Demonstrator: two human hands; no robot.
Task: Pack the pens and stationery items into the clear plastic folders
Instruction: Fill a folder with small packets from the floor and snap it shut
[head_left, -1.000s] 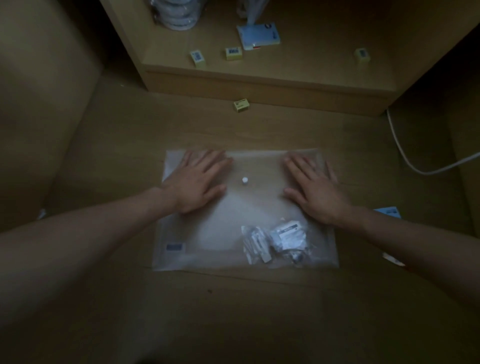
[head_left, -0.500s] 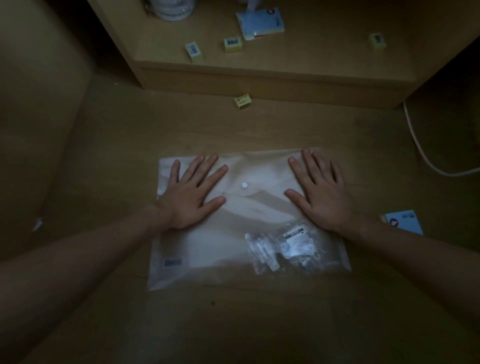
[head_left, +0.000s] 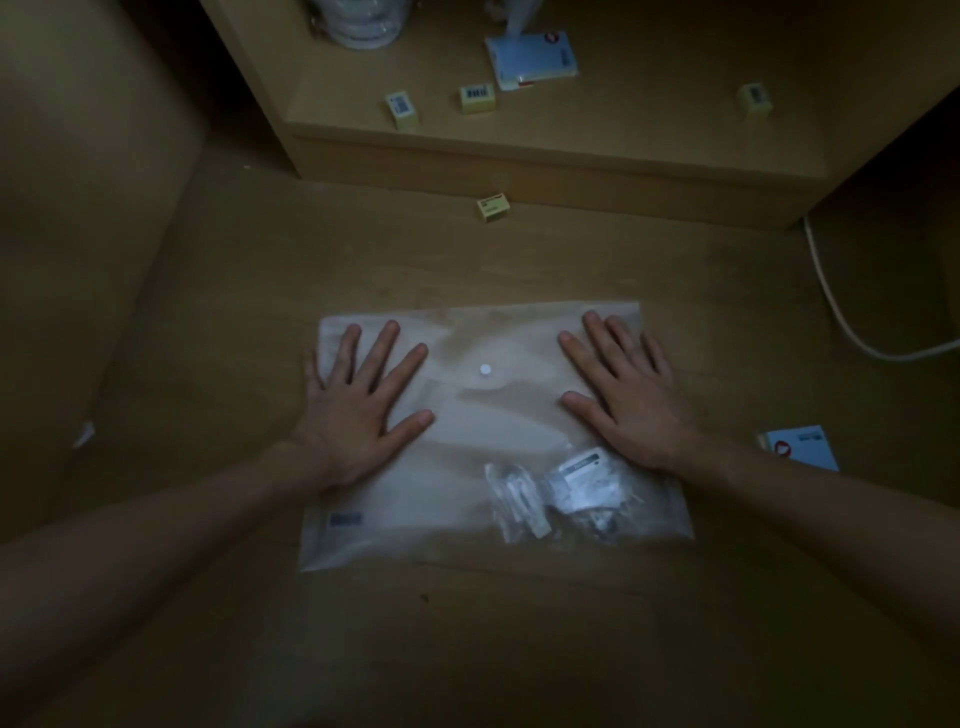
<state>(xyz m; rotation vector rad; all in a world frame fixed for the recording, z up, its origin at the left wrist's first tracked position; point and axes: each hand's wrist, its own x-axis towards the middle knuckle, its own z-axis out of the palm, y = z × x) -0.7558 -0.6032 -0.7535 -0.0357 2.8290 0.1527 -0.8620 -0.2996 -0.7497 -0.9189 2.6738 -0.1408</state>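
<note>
Flat, with fingers spread, the left hand (head_left: 358, 410) and right hand (head_left: 631, 400) press the translucent plastic snap-button folder (head_left: 441, 499) onto the wooden floor (head_left: 260, 270).

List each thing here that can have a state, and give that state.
Folder: flat on the floor, flap down.
Snap button: looks fastened; cannot tell for sure.
Small packets: inside the folder.
Left hand: open, pressing the folder.
Right hand: open, pressing the folder.
</note>
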